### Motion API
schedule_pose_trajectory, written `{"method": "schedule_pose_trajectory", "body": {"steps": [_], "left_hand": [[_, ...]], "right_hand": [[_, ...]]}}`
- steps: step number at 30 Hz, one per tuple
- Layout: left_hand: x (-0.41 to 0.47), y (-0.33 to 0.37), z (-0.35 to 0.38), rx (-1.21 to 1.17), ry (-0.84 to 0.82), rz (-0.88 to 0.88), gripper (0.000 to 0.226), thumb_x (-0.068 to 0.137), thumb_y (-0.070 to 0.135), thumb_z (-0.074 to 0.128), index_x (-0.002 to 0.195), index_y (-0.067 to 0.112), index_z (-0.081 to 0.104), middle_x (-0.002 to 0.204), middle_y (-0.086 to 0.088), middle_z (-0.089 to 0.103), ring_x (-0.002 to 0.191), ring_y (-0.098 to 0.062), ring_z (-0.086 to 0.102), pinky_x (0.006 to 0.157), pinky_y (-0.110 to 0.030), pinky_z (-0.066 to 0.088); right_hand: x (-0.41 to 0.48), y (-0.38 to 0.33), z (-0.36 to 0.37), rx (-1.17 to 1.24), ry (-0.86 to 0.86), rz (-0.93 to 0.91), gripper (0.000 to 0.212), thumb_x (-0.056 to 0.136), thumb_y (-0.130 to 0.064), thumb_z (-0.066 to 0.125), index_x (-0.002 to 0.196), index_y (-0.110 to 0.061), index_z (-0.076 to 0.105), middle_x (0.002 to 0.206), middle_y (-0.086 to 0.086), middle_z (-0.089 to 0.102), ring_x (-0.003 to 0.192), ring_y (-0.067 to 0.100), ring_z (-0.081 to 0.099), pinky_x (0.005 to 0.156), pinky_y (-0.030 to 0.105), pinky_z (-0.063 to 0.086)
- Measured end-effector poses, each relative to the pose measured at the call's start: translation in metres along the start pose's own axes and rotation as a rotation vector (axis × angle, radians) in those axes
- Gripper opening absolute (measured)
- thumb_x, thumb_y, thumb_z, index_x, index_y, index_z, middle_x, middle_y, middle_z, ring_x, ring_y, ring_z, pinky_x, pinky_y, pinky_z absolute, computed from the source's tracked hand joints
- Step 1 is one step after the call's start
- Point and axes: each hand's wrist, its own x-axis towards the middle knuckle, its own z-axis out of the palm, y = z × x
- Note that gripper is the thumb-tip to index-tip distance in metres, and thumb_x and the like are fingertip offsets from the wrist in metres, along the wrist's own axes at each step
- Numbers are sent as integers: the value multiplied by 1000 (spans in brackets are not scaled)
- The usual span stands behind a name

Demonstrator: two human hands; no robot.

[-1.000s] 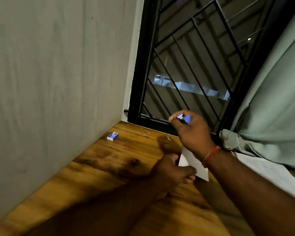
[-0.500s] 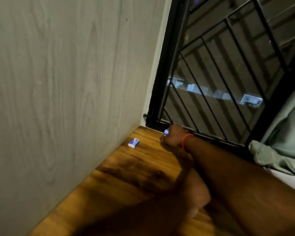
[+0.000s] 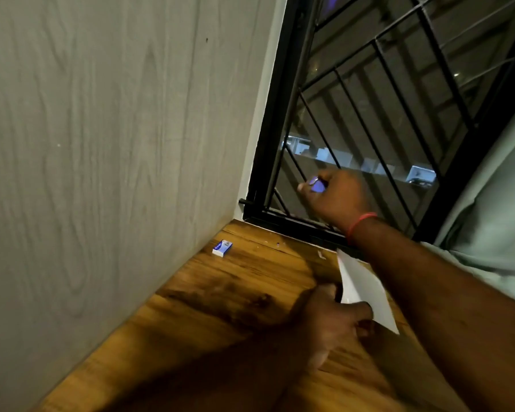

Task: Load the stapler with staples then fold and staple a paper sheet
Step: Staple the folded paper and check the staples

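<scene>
Your right hand [image 3: 338, 200] has its fingers curled round the small blue stapler [image 3: 318, 185]. Only a blurred patch of blue and a glint of metal show between thumb and forefinger, so you cannot tell whether its mouth is open or whether staples are in it. The hand is raised off the desk, in front of the black metal window grille [image 3: 354, 99], with the red thread band [image 3: 361, 223] at its wrist.

Your left hand [image 3: 330, 316] is nearer to you and lower. Its thumb lies over the near left edge of the folded white paper sheet [image 3: 361, 288] and the fingers curl under it — a pinch, not a flat press. The sheet seems tilted up off the wooden table top [image 3: 220, 316] rather than lying flat, though your right forearm crosses its right side and hides part of it.

The move ahead turns on this: from the stapler, the paper lies toward you, downward and a little to the right. Its long axis runs from the far corner, which points at the window, back to the near right corner. That far corner is free and closest to the stapler, so I judge the right hand should bring the stapler down to it while the left steadies the sheet.

The small blue-and-white staple box [image 3: 222, 248] lies by the pale wood-grain wall panel [image 3: 101, 144], well apart from both hands and to their left.
</scene>
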Motion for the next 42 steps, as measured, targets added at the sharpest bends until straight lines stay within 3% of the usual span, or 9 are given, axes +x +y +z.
{"method": "schedule_pose_trajectory", "body": {"steps": [7, 10, 12, 16, 20, 25, 29, 35, 42], "left_hand": [[-7, 8, 0, -31, -11, 18, 45, 78, 20, 84, 116, 1, 70, 83, -12, 76, 75, -23, 72, 86, -43, 62], [-12, 12, 5, -87, -11, 42, 38, 82, 14, 83, 113, -4, 72, 79, -15, 71, 72, -25, 69, 79, -41, 61], [-19, 15, 10, -110, -15, 47, 16, 89, 2, 78, 103, -6, 73, 76, -17, 68, 71, -28, 68, 77, -41, 60], [-29, 20, 12, -81, -54, 40, 3, 92, -2, 74, 90, -4, 74, 78, -19, 68, 77, -30, 71, 92, -52, 57], [-36, 25, 12, -109, -103, 25, 5, 96, -8, 67, 96, -3, 70, 77, -18, 65, 76, -30, 68, 87, -48, 60], [-41, 24, 16, -108, -113, 40, 12, 90, -8, 70, 100, -2, 68, 78, -17, 61, 75, -28, 66, 74, -38, 64], [-33, 20, 14, -99, -85, 60, 19, 81, 1, 72, 98, -3, 66, 76, -13, 60, 70, -20, 64, 73, -33, 63], [-34, 26, 9, -87, -109, 62, 45, 87, 7, 79, 130, 4, 69, 121, -16, 80, 100, -31, 76, 91, -44, 65], [-41, 26, 7, 150, -47, 47, 47, 83, 12, 90, 127, 8, 72, 109, -20, 81, 96, -33, 79, 100, -48, 64]], "right_hand": [[-152, 57, -124, 331, 329, 243, 18, 98, -32, 82, 88, -18, 80, 73, 6, 74, 68, 21, 68, 65, 25, 52], [-222, 93, -112, 659, 222, 636, 11, 95, -24, 85, 92, -13, 84, 85, 22, 79, 75, 26, 76, 71, 21, 57], [-242, 104, -101, 877, 22, 831, 33, 86, -31, 94, 95, -3, 80, 89, 25, 80, 77, 32, 75, 80, 41, 62], [-246, 111, -90, 982, -226, 792, 42, 85, -46, 92, 70, -22, 61, 57, 7, 38, 44, 19, 31, 51, 29, 15], [-250, 110, -79, 1217, -162, 761, 14, 90, -18, 89, 82, -16, 77, 62, 5, 34, 43, 13, 27, 39, 22, 23], [-250, 114, -76, 1145, -75, 732, 44, 95, -9, 83, 55, -25, 73, 49, -7, 47, 43, 14, 26, 51, 26, 21], [-248, 116, -77, 1138, 27, 737, 6, 95, -9, 83, 100, -10, 80, 52, -9, 54, 48, 14, 27, 48, 24, 21], [-248, 127, -86, 1015, 130, 698, 30, 91, -14, 89, 115, 0, 78, 55, -6, 57, 41, 8, 37, 38, 19, 33], [-251, 124, -86, 941, 94, 559, 13, 94, -3, 83, 102, -11, 76, 52, -18, 65, 41, -6, 57, 46, 6, 41]]}}
